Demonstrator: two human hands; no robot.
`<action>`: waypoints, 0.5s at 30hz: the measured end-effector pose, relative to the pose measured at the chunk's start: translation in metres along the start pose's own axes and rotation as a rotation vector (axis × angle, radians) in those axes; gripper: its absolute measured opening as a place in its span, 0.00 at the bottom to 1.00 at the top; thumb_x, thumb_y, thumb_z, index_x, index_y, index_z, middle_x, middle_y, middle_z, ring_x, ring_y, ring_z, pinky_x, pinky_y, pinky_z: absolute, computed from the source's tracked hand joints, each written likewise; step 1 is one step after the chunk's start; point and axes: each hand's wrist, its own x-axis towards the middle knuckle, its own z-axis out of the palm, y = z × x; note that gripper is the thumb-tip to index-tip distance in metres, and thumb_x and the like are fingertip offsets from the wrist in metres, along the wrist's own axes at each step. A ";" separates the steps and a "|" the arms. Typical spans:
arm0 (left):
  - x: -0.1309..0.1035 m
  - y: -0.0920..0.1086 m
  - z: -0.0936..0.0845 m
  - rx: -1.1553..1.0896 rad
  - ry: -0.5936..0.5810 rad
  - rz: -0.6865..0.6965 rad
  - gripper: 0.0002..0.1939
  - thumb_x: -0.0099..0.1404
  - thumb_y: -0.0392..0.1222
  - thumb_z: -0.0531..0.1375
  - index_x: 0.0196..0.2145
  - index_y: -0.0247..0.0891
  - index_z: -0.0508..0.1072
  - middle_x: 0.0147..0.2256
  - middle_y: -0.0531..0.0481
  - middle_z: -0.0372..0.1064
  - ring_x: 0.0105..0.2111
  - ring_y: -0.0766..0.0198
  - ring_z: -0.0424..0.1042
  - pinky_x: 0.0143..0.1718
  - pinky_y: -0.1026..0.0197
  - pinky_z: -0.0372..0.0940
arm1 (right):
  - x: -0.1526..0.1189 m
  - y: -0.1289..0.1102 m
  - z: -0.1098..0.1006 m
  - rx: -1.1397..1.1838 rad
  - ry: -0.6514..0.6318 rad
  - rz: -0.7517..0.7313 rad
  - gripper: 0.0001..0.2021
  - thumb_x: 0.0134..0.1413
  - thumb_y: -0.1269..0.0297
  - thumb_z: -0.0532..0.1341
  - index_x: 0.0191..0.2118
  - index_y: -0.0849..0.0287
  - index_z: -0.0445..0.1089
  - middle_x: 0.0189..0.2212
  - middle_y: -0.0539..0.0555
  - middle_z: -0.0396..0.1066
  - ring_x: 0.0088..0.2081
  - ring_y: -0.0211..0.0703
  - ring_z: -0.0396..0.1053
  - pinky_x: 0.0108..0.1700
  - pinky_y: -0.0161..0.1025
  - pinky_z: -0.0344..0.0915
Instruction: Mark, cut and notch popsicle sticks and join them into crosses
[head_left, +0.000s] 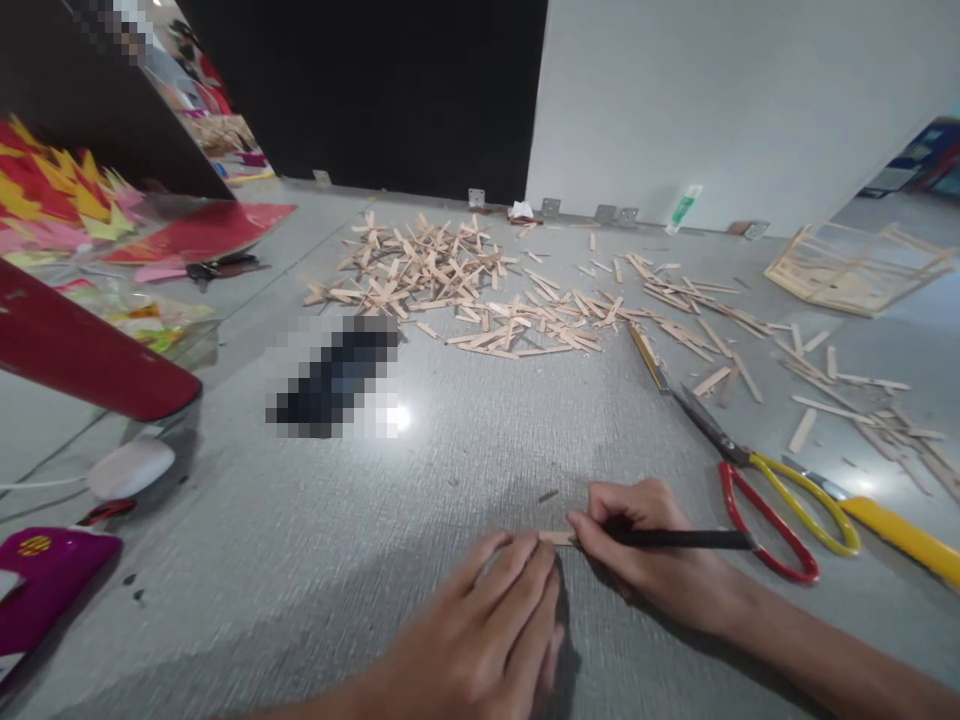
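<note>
My left hand [499, 625] lies at the bottom centre, its fingers together and pressing on a small flat wooden stick [556, 538]. Only the stick's right end shows past the fingertips. On the right, my right hand [652, 550] pinches a slim black tool [686, 539], which lies almost level and points back to the right. What kind of tool it is I cannot make out. The right fingertips touch the stick's right end or sit right beside it. A small dark sliver [548, 495] rests on the grey surface just above the stick.
Scissors [739, 457] and a yellow-handled knife [900, 530] lie at right. Wooden stick pieces [427, 265] are heaped behind, near a stick frame [847, 275]. At left are a red cylinder [90, 345], a white mouse-like object [131, 466] and a purple object [56, 580].
</note>
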 end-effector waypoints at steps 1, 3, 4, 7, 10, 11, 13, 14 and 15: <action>-0.001 0.001 -0.001 -0.002 -0.003 0.018 0.14 0.74 0.30 0.55 0.47 0.22 0.80 0.47 0.35 0.82 0.50 0.48 0.81 0.53 0.50 0.77 | 0.000 0.001 0.000 0.008 -0.003 0.005 0.22 0.69 0.56 0.59 0.22 0.54 0.58 0.12 0.43 0.57 0.15 0.32 0.53 0.18 0.32 0.48; -0.001 0.002 -0.003 0.004 -0.016 0.028 0.14 0.75 0.31 0.55 0.46 0.23 0.80 0.47 0.35 0.82 0.50 0.48 0.81 0.53 0.52 0.77 | 0.000 0.002 0.000 0.022 0.000 0.016 0.23 0.69 0.55 0.59 0.22 0.54 0.58 0.11 0.43 0.58 0.15 0.31 0.53 0.17 0.32 0.48; -0.001 0.002 -0.003 0.011 -0.018 0.022 0.14 0.75 0.32 0.55 0.45 0.23 0.80 0.46 0.35 0.82 0.49 0.49 0.82 0.53 0.53 0.78 | 0.000 0.003 0.000 0.027 0.003 0.021 0.22 0.69 0.55 0.59 0.23 0.54 0.58 0.12 0.43 0.58 0.14 0.31 0.53 0.17 0.31 0.48; 0.000 0.000 -0.002 0.015 -0.025 0.005 0.14 0.75 0.31 0.55 0.44 0.23 0.81 0.45 0.34 0.83 0.46 0.50 0.83 0.51 0.54 0.79 | -0.001 0.003 -0.001 0.034 0.004 0.030 0.22 0.70 0.56 0.60 0.23 0.55 0.59 0.12 0.43 0.59 0.14 0.31 0.55 0.17 0.31 0.49; 0.001 -0.001 -0.002 0.009 -0.022 0.026 0.15 0.75 0.31 0.54 0.43 0.22 0.81 0.44 0.33 0.83 0.46 0.49 0.84 0.48 0.54 0.80 | -0.001 0.000 -0.002 0.038 -0.002 0.026 0.22 0.69 0.58 0.61 0.22 0.55 0.60 0.12 0.42 0.60 0.14 0.31 0.56 0.18 0.30 0.51; 0.002 -0.001 -0.002 0.006 -0.022 0.031 0.15 0.75 0.31 0.54 0.43 0.22 0.81 0.44 0.33 0.83 0.46 0.49 0.83 0.47 0.53 0.80 | -0.001 -0.001 -0.002 0.041 -0.003 0.025 0.21 0.68 0.59 0.62 0.22 0.55 0.60 0.12 0.42 0.60 0.14 0.31 0.56 0.18 0.30 0.52; 0.002 0.000 -0.002 0.004 -0.026 0.019 0.15 0.75 0.31 0.54 0.43 0.22 0.81 0.44 0.32 0.83 0.46 0.49 0.83 0.46 0.53 0.80 | 0.000 -0.002 -0.002 0.048 -0.002 0.027 0.22 0.67 0.59 0.62 0.22 0.55 0.59 0.12 0.42 0.60 0.14 0.30 0.56 0.18 0.30 0.52; 0.003 0.000 -0.003 0.002 -0.031 0.008 0.15 0.75 0.31 0.54 0.43 0.22 0.81 0.44 0.32 0.82 0.46 0.49 0.83 0.46 0.53 0.80 | 0.000 -0.002 -0.002 0.051 -0.001 0.030 0.21 0.67 0.59 0.62 0.22 0.55 0.59 0.11 0.42 0.59 0.13 0.30 0.56 0.17 0.30 0.51; 0.003 0.000 -0.003 0.003 -0.033 -0.001 0.15 0.75 0.30 0.53 0.44 0.22 0.81 0.44 0.33 0.82 0.46 0.49 0.83 0.46 0.53 0.80 | 0.001 -0.002 -0.002 0.054 0.001 0.034 0.21 0.67 0.59 0.63 0.22 0.55 0.59 0.11 0.42 0.59 0.13 0.30 0.56 0.17 0.29 0.50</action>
